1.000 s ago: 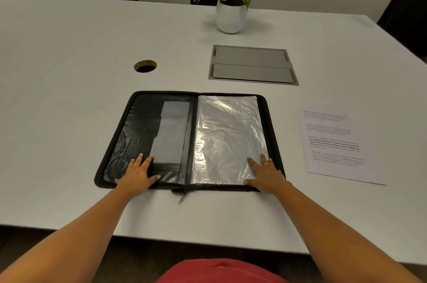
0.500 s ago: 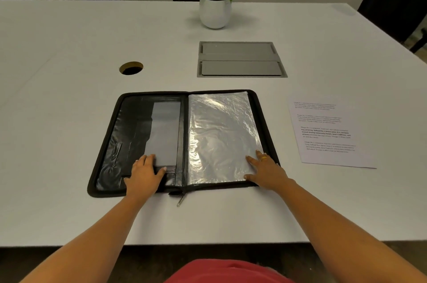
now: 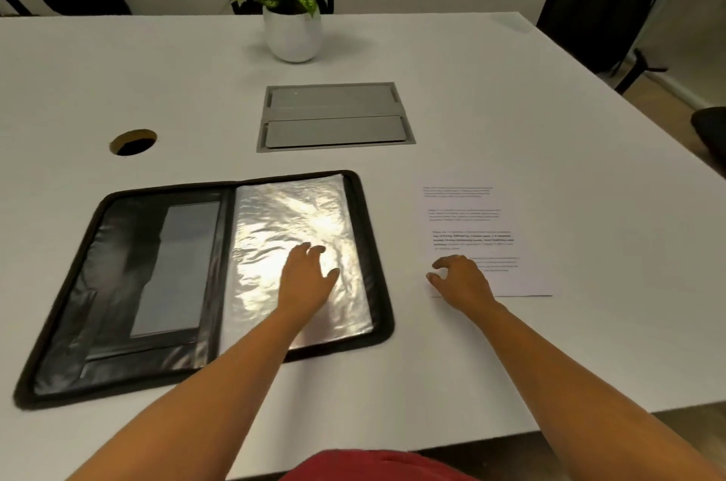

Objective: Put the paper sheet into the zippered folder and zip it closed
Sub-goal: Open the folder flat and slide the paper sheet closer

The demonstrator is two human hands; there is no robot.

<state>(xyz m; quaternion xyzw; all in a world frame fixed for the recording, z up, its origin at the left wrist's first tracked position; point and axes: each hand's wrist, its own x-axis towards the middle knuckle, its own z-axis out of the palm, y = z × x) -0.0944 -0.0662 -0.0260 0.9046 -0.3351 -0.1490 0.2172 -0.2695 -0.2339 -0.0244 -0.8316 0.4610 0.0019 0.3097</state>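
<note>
The paper sheet (image 3: 506, 245) lies flat on the white worktop (image 3: 510, 107) right of centre in the frame, just beside the zippered folder (image 3: 377, 245) and not touching it. The right hand (image 3: 461, 278) sits at the sheet's lower left corner. Its fingers (image 3: 444, 262) are curled, with thumb and forefinger apart and nothing held. Whether the tips already touch the paper is hard to tell.

A thin sheet lying flush on a smooth top gives little edge to catch. A pinch at one corner could crease it, or simply push it away to the right. Lifted by a single corner, it may droop and fold as it crosses the folder's raised black rim.

The left hand (image 3: 310, 276) rests on the clear plastic sleeve (image 3: 283, 213), palm down with its fingers (image 3: 302, 250) loosely spread. The film is crinkled, and its mouth may be hard to find or may snag the sheet's leading edge. A corner left sticking out could later jam the zip.

The folder lies open flat at centre left. Its left half has dark pockets and a grey panel, and its right half holds the sleeve. The sleeve looks empty, though glare covers much of it. The zip pull is not in view.
</note>
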